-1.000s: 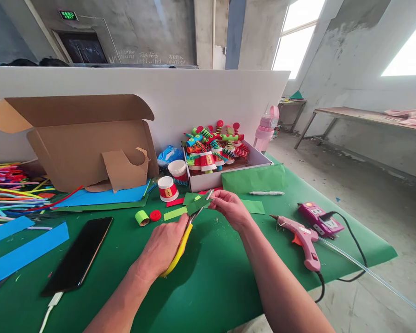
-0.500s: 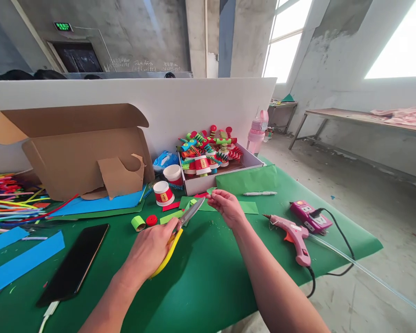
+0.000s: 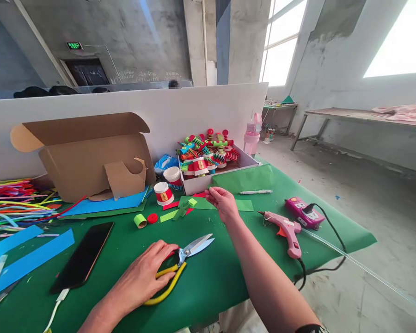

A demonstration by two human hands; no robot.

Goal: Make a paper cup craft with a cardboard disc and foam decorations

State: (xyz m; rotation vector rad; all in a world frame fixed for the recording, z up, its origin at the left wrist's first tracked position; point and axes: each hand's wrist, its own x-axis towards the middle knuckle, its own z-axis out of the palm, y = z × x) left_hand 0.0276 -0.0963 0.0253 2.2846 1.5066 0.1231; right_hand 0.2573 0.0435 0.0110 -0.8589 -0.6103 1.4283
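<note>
A pair of scissors (image 3: 190,252) with yellow and red handles lies on the green tabletop, blades slightly parted and pointing right. Over its handles rests my left hand (image 3: 143,270), fingers stretched out and thumb apart, touching them without a closed grip. My right hand (image 3: 223,203) is raised above the table's middle, thumb and fingertips pinched on a small green paper piece (image 3: 208,188), mostly hidden by the fingers. Below and left of it lie green paper strips (image 3: 199,203), a light green paper roll (image 3: 140,221) and a red round piece (image 3: 152,218).
A box (image 3: 194,186) of colourful paper-cup figures stands at the back, near two cups (image 3: 163,193) and a pink bottle (image 3: 252,136). To the right are a pink glue gun (image 3: 287,229) and its cord. A phone (image 3: 85,254), blue strips and an opened cardboard box (image 3: 97,157) occupy the left.
My left hand has lowered the scissors from mid-air to the tabletop and loosened its fingers. My right hand stays pinched on the green piece. The view has shifted slightly.
</note>
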